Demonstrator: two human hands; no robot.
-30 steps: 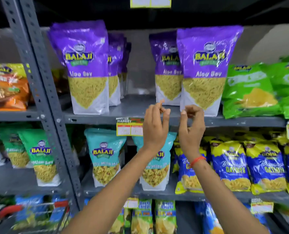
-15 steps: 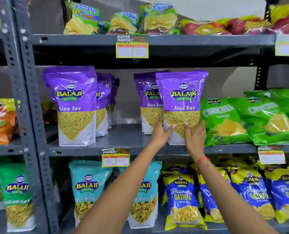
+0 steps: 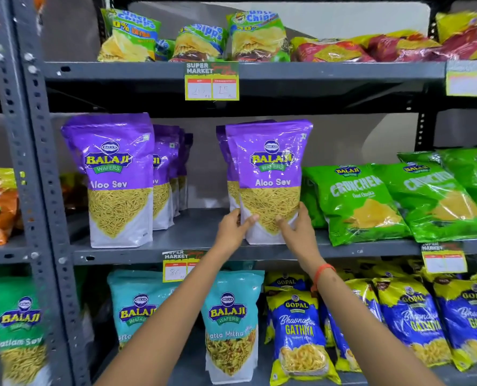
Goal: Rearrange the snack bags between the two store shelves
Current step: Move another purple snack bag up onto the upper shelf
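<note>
Two bare hands clasp the lower sides of an upright purple Aloo Sev bag (image 3: 269,174) on the middle shelf (image 3: 198,250): left hand (image 3: 233,228) at its left edge, right hand (image 3: 297,228) at its right. A second purple bag (image 3: 223,151) behind is mostly hidden.

Your front purple bag (image 3: 269,174) hides most of the bag behind (image 3: 223,151); the price tag (image 3: 470,78) at upper right is blurred and cut off.
</note>
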